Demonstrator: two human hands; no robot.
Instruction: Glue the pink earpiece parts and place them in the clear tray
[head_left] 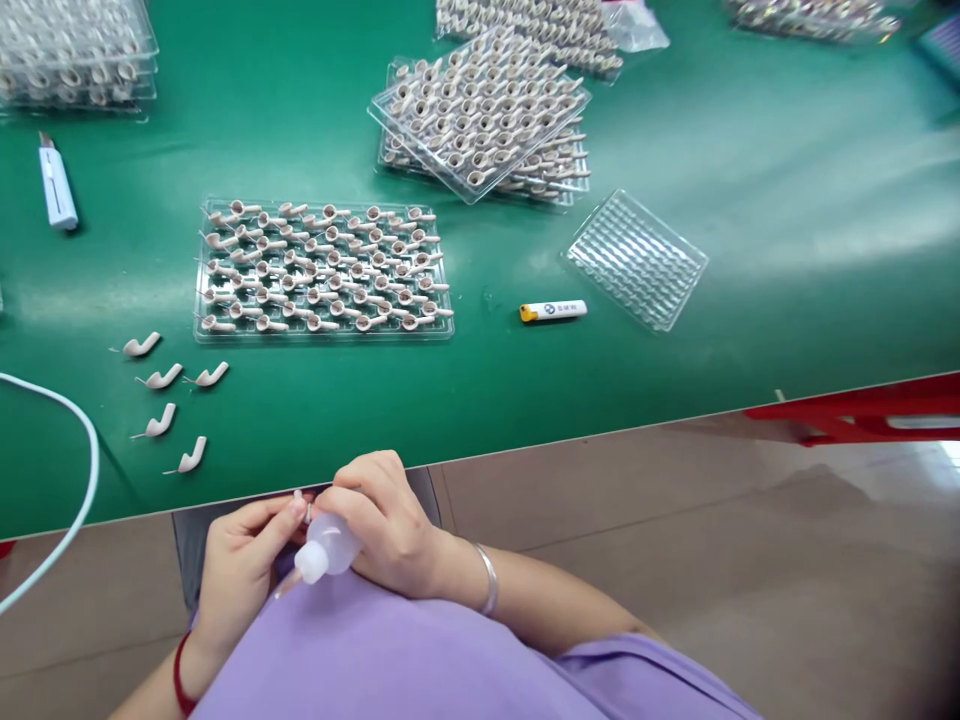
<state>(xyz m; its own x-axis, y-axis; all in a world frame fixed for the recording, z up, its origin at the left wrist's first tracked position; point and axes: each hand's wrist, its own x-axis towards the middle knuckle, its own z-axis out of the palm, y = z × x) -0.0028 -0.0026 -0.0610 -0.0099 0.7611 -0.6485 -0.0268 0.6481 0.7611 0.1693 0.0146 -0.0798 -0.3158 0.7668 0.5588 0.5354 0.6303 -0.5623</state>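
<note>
My left hand [244, 560] is closed at the table's front edge, thumb and finger pinching a small pale piece [299, 498]. Most of that piece is hidden, so its full shape cannot be told. My right hand [390, 525] is wrapped round a translucent squeeze bottle [336, 543], its white cap tilted down toward my lap. Both hands are close together, the right fingertips beside the small piece. On the table, up and left of my hands, lie several loose beige pipe-shaped pieces [193, 456] with thin wire ends. Behind them a clear tray [324, 338] carries rows of similar pieces.
More filled trays [480, 115] are stacked at the back, others [75, 70] at the far left. An unfilled clear tray [637, 260] lies right of a yellow-and-white lighter [553, 311]. A box cutter [58, 187] and a pale cable [91, 470] are at left.
</note>
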